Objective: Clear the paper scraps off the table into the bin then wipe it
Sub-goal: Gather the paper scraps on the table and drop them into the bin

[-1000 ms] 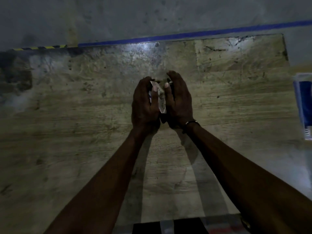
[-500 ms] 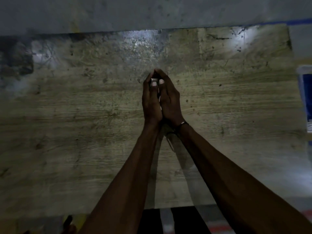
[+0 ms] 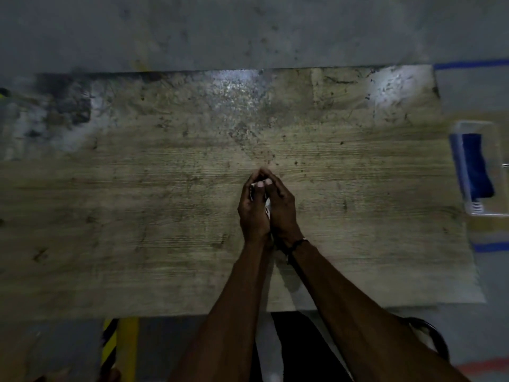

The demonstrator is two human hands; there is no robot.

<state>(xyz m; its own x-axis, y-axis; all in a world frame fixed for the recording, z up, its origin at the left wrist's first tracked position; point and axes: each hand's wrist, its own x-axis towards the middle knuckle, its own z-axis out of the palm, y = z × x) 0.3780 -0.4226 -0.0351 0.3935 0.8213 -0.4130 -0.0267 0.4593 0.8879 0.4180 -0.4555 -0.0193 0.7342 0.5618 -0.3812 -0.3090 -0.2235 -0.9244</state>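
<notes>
My left hand [image 3: 252,209] and right hand [image 3: 282,209] have closed palm to palm since a second ago, cupping the paper scraps [image 3: 267,212] mid-table [image 3: 137,216]; the bin [image 3: 476,168] waits at three o'clock.

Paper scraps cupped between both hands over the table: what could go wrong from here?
1. The paper scraps show only as white slivers between the left hand and right hand; the grip looks loose at the heels, so bits may drop back onto the table.
2. The clear bin sits past the table's right edge, so carrying there risks spilling.
3. Dim light and the blotchy tabletop could hide leftover scraps.
</notes>
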